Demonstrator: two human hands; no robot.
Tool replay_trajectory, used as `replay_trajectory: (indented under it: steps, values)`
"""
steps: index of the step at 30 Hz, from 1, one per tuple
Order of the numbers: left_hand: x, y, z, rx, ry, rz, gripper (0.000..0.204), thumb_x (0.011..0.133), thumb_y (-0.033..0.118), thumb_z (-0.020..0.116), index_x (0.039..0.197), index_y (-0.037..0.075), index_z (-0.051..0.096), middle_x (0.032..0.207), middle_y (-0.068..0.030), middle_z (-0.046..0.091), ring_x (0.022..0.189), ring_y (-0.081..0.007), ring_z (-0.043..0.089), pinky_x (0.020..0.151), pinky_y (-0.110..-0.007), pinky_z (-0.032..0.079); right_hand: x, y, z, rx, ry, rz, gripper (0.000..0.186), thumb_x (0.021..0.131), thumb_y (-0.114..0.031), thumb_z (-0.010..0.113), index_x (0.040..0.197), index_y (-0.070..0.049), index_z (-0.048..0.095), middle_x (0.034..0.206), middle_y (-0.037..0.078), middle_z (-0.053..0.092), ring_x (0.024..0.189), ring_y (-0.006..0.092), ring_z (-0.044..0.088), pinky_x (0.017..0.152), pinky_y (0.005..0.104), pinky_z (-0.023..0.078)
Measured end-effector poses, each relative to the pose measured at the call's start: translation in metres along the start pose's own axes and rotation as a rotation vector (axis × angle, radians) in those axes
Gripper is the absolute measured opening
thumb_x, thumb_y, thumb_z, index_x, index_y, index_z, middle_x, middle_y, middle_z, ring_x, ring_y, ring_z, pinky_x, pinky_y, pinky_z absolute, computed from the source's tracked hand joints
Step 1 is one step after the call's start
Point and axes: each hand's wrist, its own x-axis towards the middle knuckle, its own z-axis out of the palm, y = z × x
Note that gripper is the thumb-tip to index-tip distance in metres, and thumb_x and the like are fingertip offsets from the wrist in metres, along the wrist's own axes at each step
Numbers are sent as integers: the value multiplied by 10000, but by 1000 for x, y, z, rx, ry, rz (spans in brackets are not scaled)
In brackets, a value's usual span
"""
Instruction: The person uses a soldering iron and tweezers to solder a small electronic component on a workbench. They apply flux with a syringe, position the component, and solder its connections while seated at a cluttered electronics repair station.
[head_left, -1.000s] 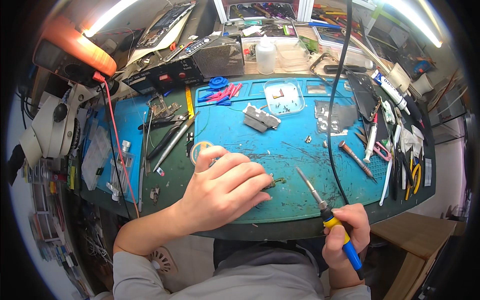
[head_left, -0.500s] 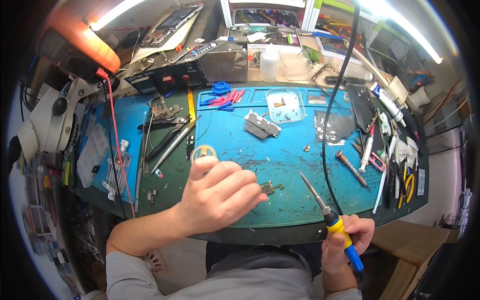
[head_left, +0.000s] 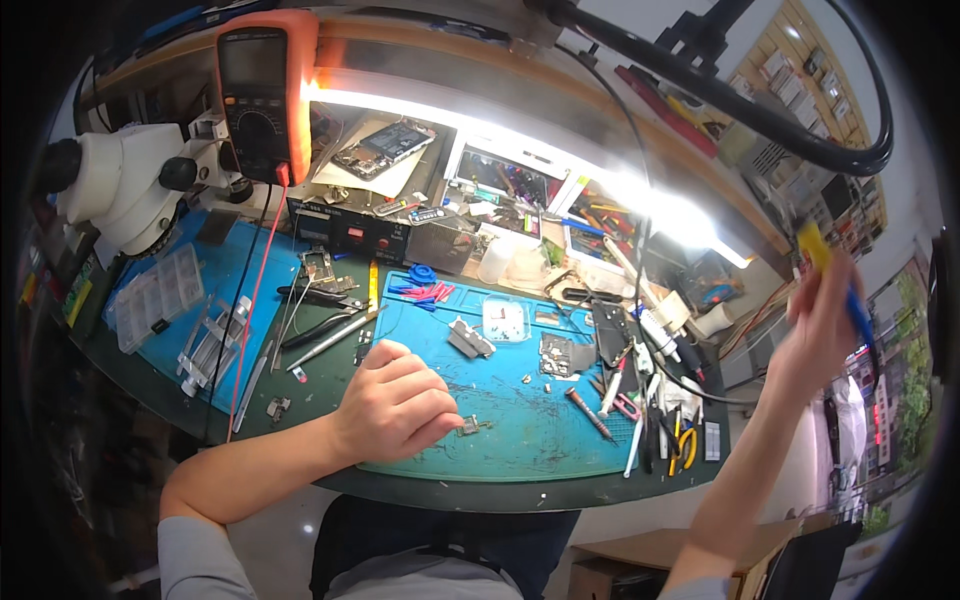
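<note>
My left hand [head_left: 395, 402] hovers over the left part of the blue work mat [head_left: 540, 440], its fingers curled closed. Whatever they may hold is hidden behind them. Just right of its fingertips lies a small circuit board piece [head_left: 470, 427]. Raised high on the right, beyond the bench edge, my right hand [head_left: 826, 320] grips a soldering iron [head_left: 814, 246] by its yellow and blue handle. Motion blurs that hand, and the iron's metal tip cannot be made out. Farther back on the mat are a grey metal part [head_left: 469, 338] and a clear plastic box [head_left: 506, 319].
An orange multimeter [head_left: 265, 100] and a white microscope [head_left: 120, 185] stand at the left. Pliers [head_left: 687, 448] and other tools crowd the mat's right end. A black arm [head_left: 740, 100] crosses the upper right. Behind the mat sits a black power unit [head_left: 350, 232].
My right hand has swung up and right with the soldering iron, away from the mat. My left hand stays closed near the circuit board piece. The view has tilted up and turned right.
</note>
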Motion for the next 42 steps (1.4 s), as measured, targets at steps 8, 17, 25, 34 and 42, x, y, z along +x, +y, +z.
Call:
replay_trajectory:
  steps: [8, 17, 25, 34, 42]
  values:
    - [-4, -1, 0, -14, 98, 59, 197, 935, 246, 791, 1060, 151, 672, 807, 65, 647, 753, -134, 638, 845, -333, 437, 137, 30, 99, -342, -169, -297, 469, 981, -482, 761, 1068, -27, 829, 835, 71, 773, 818, 143, 742, 763, 280, 552]
    - [-7, -4, 1, -55, 98, 92, 281, 910, 148, 809, 1155, 117, 676, 822, 66, 662, 708, -130, 620, 811, -331, 446, 133, 49, 157, -189, -317, 241, 432, 922, -425, 835, 1063, -18, 814, 874, 97, 789, 857, 185, 762, 782, 297, 565]
    - [-1, -5, 8, -45, 97, 38, 233, 903, 117, 801, 1101, 122, 677, 776, 53, 634, 725, -144, 632, 822, -327, 455, 98, 18, 120, 373, -421, 578, 124, 1001, -210, 767, 1036, -93, 750, 749, -63, 561, 535, 4, 402, 454, 185, 238]
    - [-2, -20, -14, 132, 128, -50, 312, 849, 14, 791, 1128, 101, 682, 906, -18, 705, 779, -199, 648, 778, -374, 451, -53, -37, 14, -41, -832, 213, 208, 1010, -37, 624, 1176, -20, 747, 881, 6, 636, 585, 40, 485, 522, 224, 336]
    - [83, -95, -18, 524, -32, -300, 208, 978, 130, 721, 1142, 4, 740, 1094, -191, 749, 1039, -356, 721, 928, -432, 561, -129, 32, -97, -493, -745, 146, 228, 950, 14, 649, 1148, -39, 749, 915, 138, 709, 680, 225, 658, 634, 338, 518]
